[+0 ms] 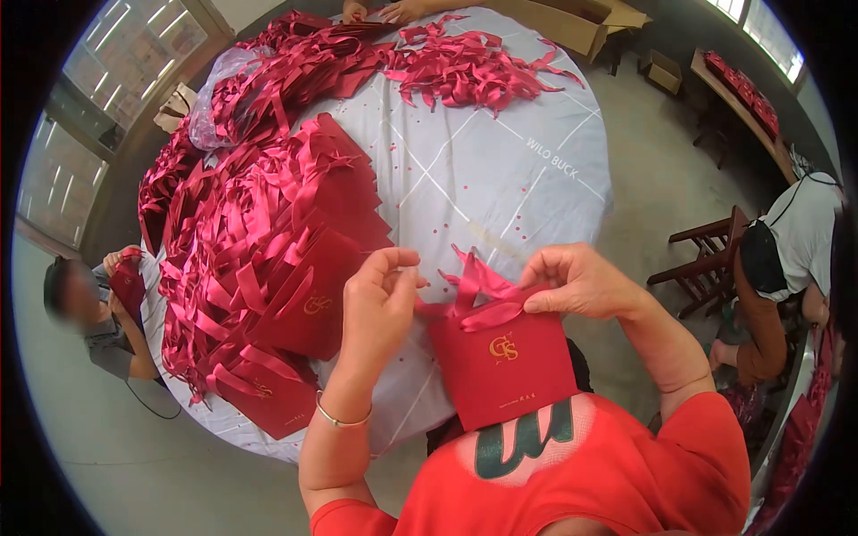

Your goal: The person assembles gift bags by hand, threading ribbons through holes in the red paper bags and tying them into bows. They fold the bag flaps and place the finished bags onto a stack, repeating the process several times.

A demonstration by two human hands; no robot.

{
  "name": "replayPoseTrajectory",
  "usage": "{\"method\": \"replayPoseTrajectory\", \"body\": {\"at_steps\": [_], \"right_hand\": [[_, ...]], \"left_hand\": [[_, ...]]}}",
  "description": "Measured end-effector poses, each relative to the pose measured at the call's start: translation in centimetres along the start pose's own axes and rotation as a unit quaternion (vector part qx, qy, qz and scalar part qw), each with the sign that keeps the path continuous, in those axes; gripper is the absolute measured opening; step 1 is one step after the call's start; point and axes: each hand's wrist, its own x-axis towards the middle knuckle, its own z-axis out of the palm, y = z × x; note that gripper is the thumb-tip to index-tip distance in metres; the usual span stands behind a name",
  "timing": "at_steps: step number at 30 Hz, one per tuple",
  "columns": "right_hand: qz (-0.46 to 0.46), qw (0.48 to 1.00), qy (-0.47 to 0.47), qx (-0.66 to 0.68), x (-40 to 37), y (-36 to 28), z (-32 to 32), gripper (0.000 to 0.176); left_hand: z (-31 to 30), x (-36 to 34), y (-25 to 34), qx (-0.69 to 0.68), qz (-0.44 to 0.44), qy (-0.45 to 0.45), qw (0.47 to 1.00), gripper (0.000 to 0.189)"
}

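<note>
A bag (502, 357) is hanging between the two hands at the near edge of the counter (500, 170). The left hand (380, 299) is holding its left top corner and the right hand (576, 281) its right top corner, with a ribbon (478, 290) sticking up between them. A pile of bags (268, 259) is lying on the left half of the counter. A heap of ribbons (474, 67) is lying at the far edge, and a box (572, 22) is standing behind it. One person (98, 313) is sitting left of the counter, another (786, 259) well off to the right, beside a chair (710, 259).
</note>
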Motion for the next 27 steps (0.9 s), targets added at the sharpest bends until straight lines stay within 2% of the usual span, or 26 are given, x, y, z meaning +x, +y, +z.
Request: {"method": "replayPoseTrajectory", "body": {"at_steps": [1,3,5,6,8,9,11,12,13,15,16,18,19,23,25,27], "right_hand": [[-0.001,1.000,0.006,0.028,-0.1,0.1,-0.3,0.023],[0.008,0.999,0.026,0.037,-0.5,-0.4,-0.9,0.022],[0.014,0.998,0.048,0.048,-0.8,-0.7,-1.6,0.021],[0.019,0.997,0.053,0.061,-0.9,-0.6,-1.9,0.022],[0.025,0.995,0.058,0.074,-1.0,-0.6,-2.3,0.023],[0.020,0.995,0.048,0.085,-1.1,-0.7,-2.5,0.022],[0.015,0.995,0.034,0.095,-1.1,-0.9,-2.5,0.022],[0.003,0.995,0.021,0.100,-1.0,-1.0,-2.4,0.022],[-0.009,0.994,0.009,0.106,-1.0,-1.1,-2.4,0.023],[-0.004,0.996,-0.007,0.092,-0.8,-1.2,-2.1,0.023],[0.002,0.997,-0.022,0.078,-0.8,-1.3,-1.9,0.024],[0.000,0.997,-0.026,0.066,-0.6,-1.1,-1.6,0.024],[-0.001,0.998,-0.032,0.053,-0.5,-1.1,-1.5,0.024],[0.001,0.998,-0.042,0.045,-0.3,-1.6,-1.2,0.024],[0.003,0.998,-0.057,0.039,-0.1,-1.8,-1.1,0.024],[0.003,0.998,-0.064,0.030,0.0,-1.9,-1.0,0.024]], "left_hand": [[0.0,-0.1,-0.1,0.110,0.062,0.024,0.992,0.016],[-0.1,-0.7,0.8,0.130,0.070,0.034,0.988,0.014],[-0.5,-1.3,1.8,0.237,0.084,0.066,0.966,0.015],[-0.7,-1.5,1.8,0.240,0.072,0.042,0.967,0.028],[-1.2,-1.5,1.9,0.264,-0.010,-0.075,0.961,0.040],[-0.8,-1.1,1.4,0.252,-0.009,-0.113,0.961,0.052],[-0.1,-1.3,1.8,0.119,-0.139,-0.200,0.962,0.060],[-0.2,-1.0,1.9,0.040,-0.206,-0.257,0.943,0.063],[-0.1,-1.0,1.5,0.041,-0.206,-0.255,0.944,0.063],[0.5,-1.0,0.2,-0.143,-0.226,-0.281,0.922,0.048],[1.0,-1.2,0.2,-0.142,-0.224,-0.282,0.922,0.048],[2.2,-1.5,0.3,-0.187,-0.198,-0.266,0.925,0.035],[2.4,-1.4,0.4,-0.202,-0.201,-0.256,0.924,0.022],[2.6,-1.6,0.5,-0.188,-0.174,-0.225,0.940,0.019],[2.5,-1.6,0.3,-0.200,-0.145,-0.170,0.954,0.013],[2.0,-1.5,0.6,-0.208,-0.133,-0.153,0.957,0.013]]}}
